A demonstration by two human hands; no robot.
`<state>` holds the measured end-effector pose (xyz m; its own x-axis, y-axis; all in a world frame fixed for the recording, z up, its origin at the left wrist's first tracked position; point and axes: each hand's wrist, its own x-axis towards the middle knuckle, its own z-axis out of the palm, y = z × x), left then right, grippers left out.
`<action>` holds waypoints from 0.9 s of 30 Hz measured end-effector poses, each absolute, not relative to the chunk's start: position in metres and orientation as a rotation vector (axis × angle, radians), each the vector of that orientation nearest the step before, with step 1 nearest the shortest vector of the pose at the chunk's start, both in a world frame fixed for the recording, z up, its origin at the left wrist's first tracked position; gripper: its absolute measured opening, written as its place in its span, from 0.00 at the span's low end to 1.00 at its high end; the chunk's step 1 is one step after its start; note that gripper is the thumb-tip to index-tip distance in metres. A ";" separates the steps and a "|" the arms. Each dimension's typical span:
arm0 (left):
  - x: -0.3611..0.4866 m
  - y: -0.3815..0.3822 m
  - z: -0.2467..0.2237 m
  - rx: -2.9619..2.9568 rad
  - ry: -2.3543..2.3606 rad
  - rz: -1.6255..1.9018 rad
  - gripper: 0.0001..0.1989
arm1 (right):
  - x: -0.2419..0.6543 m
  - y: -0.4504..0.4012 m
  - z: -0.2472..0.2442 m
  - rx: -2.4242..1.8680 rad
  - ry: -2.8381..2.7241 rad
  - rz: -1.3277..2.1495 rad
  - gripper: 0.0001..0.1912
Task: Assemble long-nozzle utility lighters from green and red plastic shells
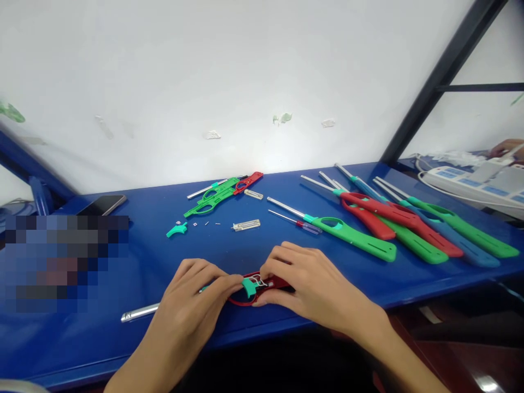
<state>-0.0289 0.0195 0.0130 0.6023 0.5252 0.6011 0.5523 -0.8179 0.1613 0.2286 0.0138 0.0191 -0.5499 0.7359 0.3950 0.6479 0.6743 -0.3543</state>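
Note:
A red lighter half-shell (282,280) lies near the table's front edge, its inside facing up. White wires and a teal trigger (249,287) show in it. My left hand (195,297) is closed over its front part, with thumb and finger at the trigger. The silver lighter tube (140,313) sticks out leftward from under this hand. My right hand (295,277) grips the shell's handle, fingertips beside the wires. What lies under both palms is hidden. Beyond my hands are a loose teal trigger (177,230) and a clear fuel tank (246,225).
Several assembled long lighters (409,218) lie at the right. A screwdriver (301,223) is beside a green lighter (352,238). Green half-shells (216,197) and a red one (249,183) lie at the back, a phone (102,205) at left. A power strip (470,183) stands far right.

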 end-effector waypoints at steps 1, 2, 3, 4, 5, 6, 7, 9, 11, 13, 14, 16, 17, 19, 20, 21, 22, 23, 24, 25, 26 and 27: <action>-0.030 0.020 0.013 -2.791 -0.917 -1.013 0.11 | 0.229 0.014 0.019 -1.075 -2.367 0.231 0.15; -0.030 0.020 0.013 -2.809 -0.902 -1.003 0.11 | 0.228 0.013 0.019 -1.082 -2.365 0.235 0.15; -0.031 0.021 0.013 -2.826 -0.889 -0.991 0.12 | 0.228 0.013 0.019 -1.087 -2.366 0.239 0.14; -0.032 0.021 0.013 -2.839 -0.883 -0.977 0.13 | 0.228 0.013 0.019 -1.090 -2.367 0.242 0.14; -0.032 0.021 0.013 -2.848 -0.880 -0.964 0.14 | 0.228 0.013 0.019 -1.091 -2.369 0.246 0.14; -0.033 0.021 0.013 -2.855 -0.879 -0.951 0.15 | 0.227 0.013 0.018 -1.089 -2.370 0.249 0.14; -0.033 0.021 0.013 -2.859 -0.880 -0.940 0.15 | 0.227 0.013 0.018 -1.089 -2.370 0.252 0.14; -0.033 0.020 0.014 -2.866 -0.883 -0.929 0.14 | 0.227 0.013 0.018 -1.088 -2.368 0.255 0.13; -0.032 0.020 0.014 -2.882 -0.894 -0.912 0.11 | 0.228 0.013 0.019 -1.091 -2.369 0.255 0.13; -0.031 0.020 0.015 -2.895 -0.912 -0.907 0.09 | 0.228 0.013 0.019 -1.094 -2.370 0.250 0.14; -0.030 0.021 0.016 -2.902 -0.921 -0.903 0.09 | 0.228 0.013 0.019 -1.095 -2.371 0.248 0.14; -0.029 0.022 0.016 -2.908 -0.937 -0.897 0.09 | 0.227 0.012 0.019 -1.098 -2.374 0.245 0.13; -0.029 0.022 0.015 -2.903 -0.936 -0.903 0.09 | 0.227 0.012 0.019 -1.100 -2.375 0.246 0.13; -0.029 0.022 0.015 -2.885 -0.915 -0.917 0.10 | 0.227 0.013 0.019 -1.100 -2.374 0.250 0.13; -0.030 0.022 0.014 -2.872 -0.903 -0.929 0.11 | 0.227 0.013 0.019 -1.097 -2.373 0.252 0.13; -0.031 0.021 0.014 -2.860 -0.887 -0.938 0.13 | 0.227 0.013 0.019 -1.092 -2.372 0.251 0.14; -0.031 0.021 0.014 -2.853 -0.873 -0.940 0.14 | 0.227 0.013 0.019 -1.086 -2.372 0.249 0.14; -0.032 0.020 0.014 -2.848 -0.870 -0.929 0.16 | 0.227 0.014 0.019 -1.077 -2.373 0.244 0.13; -0.032 0.019 0.015 -2.840 -0.873 -0.910 0.17 | 0.227 0.014 0.019 -1.067 -2.375 0.236 0.13; -0.031 0.019 0.015 -2.831 -0.875 -0.884 0.18 | 0.228 0.014 0.019 -1.059 -2.377 0.226 0.13; -0.031 0.018 0.015 -2.821 -0.881 -0.852 0.18 | 0.228 0.014 0.019 -1.051 -2.379 0.218 0.13; -0.030 0.018 0.016 -2.812 -0.892 -0.815 0.19 | 0.228 0.014 0.018 -1.044 -2.382 0.211 0.13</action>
<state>-0.0300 0.0179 0.0158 0.6890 0.5132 0.5118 0.5561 -0.8272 0.0808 0.2278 0.0141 0.0184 -0.5633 0.7211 0.4034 0.6391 0.6897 -0.3405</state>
